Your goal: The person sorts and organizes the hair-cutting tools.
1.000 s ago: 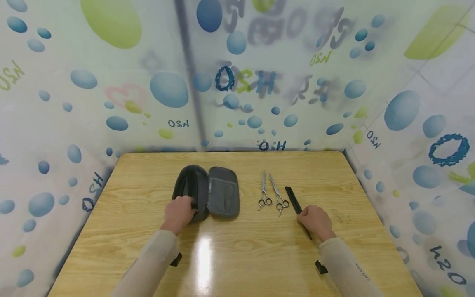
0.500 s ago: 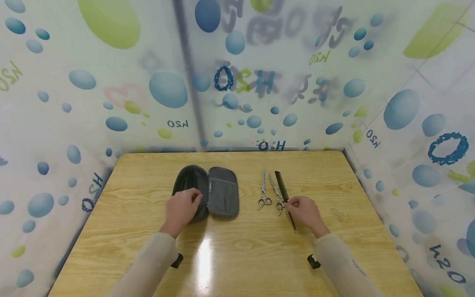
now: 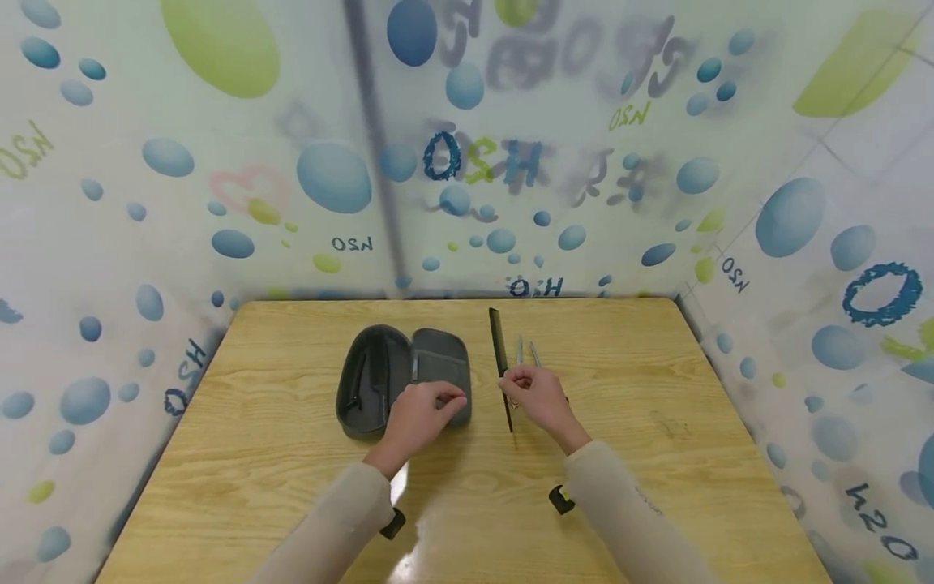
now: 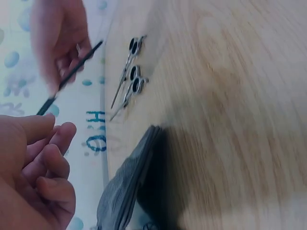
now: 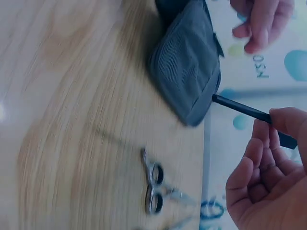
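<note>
Okay so nearest you are your two pale sleeves (image 3: 633,507), each with a black gadget (image 3: 561,500) showing by the wrist. Then your left hand (image 3: 419,415): fingers loosely curled, thumb close to them, grip narrow with nothing in it, and it's hanging over the near part of the case lid (image 3: 443,362). Your right hand (image 3: 538,399) is the busy one, pinching the comb (image 3: 498,337) between thumb and fingers around the middle, palm kinda half open under that. The comb is up off the table (image 3: 241,454), just right of the lid, thin tail pointing back at you, wide end pointing away. The case (image 3: 400,369) sits left of that, spread open on the table, tray on the left and lid on the right; there's some dark stuff in the tray, but it's too dim to tell what. Two scissors lie side by side under your right hand, mostly hidden from the head cam, but your left wrist cam gets both, the near one (image 4: 128,92) and its neighbor (image 4: 126,67). Past the table edge it's just the wall (image 3: 277,130), blue and green blobs plus lettering.
</note>
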A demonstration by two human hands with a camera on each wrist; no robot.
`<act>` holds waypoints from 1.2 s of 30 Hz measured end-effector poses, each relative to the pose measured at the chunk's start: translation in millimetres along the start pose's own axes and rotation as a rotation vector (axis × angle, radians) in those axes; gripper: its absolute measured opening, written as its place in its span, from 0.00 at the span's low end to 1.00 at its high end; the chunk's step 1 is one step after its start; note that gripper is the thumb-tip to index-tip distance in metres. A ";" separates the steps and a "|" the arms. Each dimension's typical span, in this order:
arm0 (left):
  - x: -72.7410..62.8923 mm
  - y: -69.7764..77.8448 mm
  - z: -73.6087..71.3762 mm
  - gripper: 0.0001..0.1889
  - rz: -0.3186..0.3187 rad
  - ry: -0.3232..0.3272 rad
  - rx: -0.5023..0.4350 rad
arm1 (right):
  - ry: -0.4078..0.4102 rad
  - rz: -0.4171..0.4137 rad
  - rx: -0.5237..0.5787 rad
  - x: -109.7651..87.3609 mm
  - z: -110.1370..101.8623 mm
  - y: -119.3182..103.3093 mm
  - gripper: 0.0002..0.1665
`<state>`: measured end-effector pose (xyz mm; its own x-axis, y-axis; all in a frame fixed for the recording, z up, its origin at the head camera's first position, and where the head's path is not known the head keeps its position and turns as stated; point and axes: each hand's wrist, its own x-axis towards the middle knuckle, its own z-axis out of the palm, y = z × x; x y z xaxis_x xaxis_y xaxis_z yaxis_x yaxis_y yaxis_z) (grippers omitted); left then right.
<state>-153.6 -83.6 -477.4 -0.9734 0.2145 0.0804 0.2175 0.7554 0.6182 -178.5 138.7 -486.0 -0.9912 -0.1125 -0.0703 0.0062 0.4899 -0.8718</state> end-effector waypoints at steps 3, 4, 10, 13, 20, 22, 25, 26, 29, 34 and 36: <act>0.5 6.7 3.9 0.10 0.000 -0.018 -0.024 | -0.009 -0.012 0.035 1.2 9.6 -7.2 0.09; 0.5 8.4 5.2 0.10 -0.003 -0.023 -0.027 | -0.011 -0.018 0.045 1.4 12.5 -8.7 0.09; 0.0 13.3 12.1 0.11 0.020 -0.018 -0.017 | -0.003 -0.034 0.059 0.5 24.8 -14.2 0.08; -1.0 14.2 13.4 0.09 0.035 -0.015 -0.021 | -0.009 -0.016 0.063 -0.9 27.9 -15.7 0.08; -2.2 13.7 14.3 0.08 0.028 -0.030 -0.017 | -0.023 0.036 0.103 -2.6 31.8 -17.6 0.10; -2.3 13.1 14.8 0.08 0.025 -0.031 -0.019 | -0.020 0.050 0.119 -3.0 33.3 -18.0 0.10; -2.5 12.7 15.0 0.08 0.012 -0.034 -0.027 | -0.013 0.055 0.137 -3.8 35.8 -18.4 0.09; -2.3 12.4 15.3 0.08 0.008 -0.034 -0.034 | -0.012 0.055 0.141 -4.0 36.3 -18.7 0.10; -1.9 11.9 15.9 0.07 -0.007 -0.043 -0.049 | -0.007 0.045 0.131 -3.6 38.0 -18.2 0.10; -1.2 9.9 16.5 0.07 -0.026 -0.055 -0.033 | -0.015 0.028 0.115 -2.6 39.1 -18.6 0.10; -0.9 8.5 16.1 0.07 -0.041 -0.055 -0.022 | -0.018 0.025 0.110 -2.6 38.8 -18.8 0.09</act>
<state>-149.7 -67.4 -484.8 -0.9759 0.2180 0.0123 0.1756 0.7503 0.6373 -170.8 96.2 -488.2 -0.9879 -0.1175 -0.1010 0.0468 0.3949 -0.9175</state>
